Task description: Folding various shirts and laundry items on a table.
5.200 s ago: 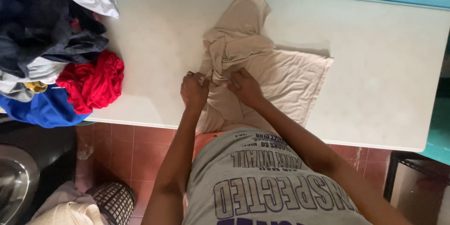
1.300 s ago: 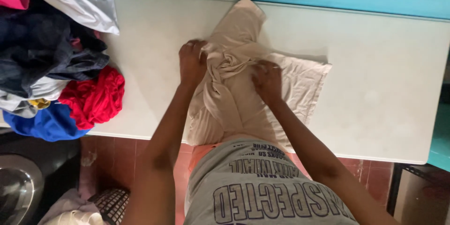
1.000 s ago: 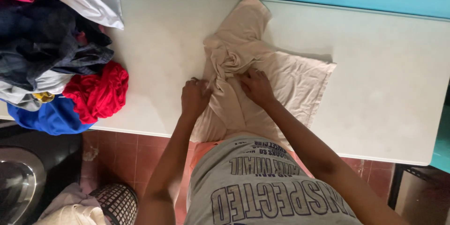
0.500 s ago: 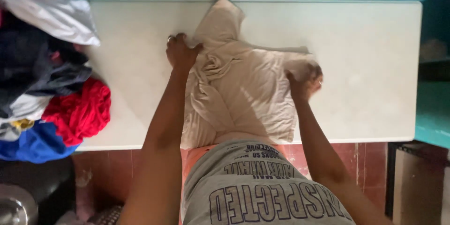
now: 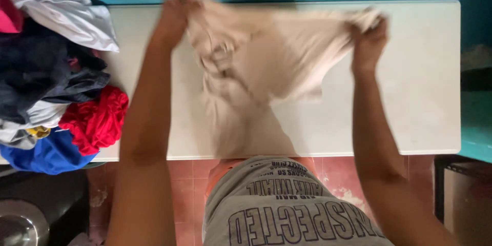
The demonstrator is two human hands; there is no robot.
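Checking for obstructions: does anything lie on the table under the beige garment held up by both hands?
Nothing visible does. The beige garment hangs over bare white table; the clothes pile sits off to the left.

The person wears a grey short-sleeved cotton T-shirt [image 5: 292, 210] with dark purple block lettering printed across the chest. Orange-pink shorts [image 5: 225, 171] show at the waist. Both forearms are bare, with no sleeves, watch or rings visible.

Both arms stretched forward, spread wide; left hand [image 5: 175, 13] and right hand [image 5: 368, 41] raised, fists closed.
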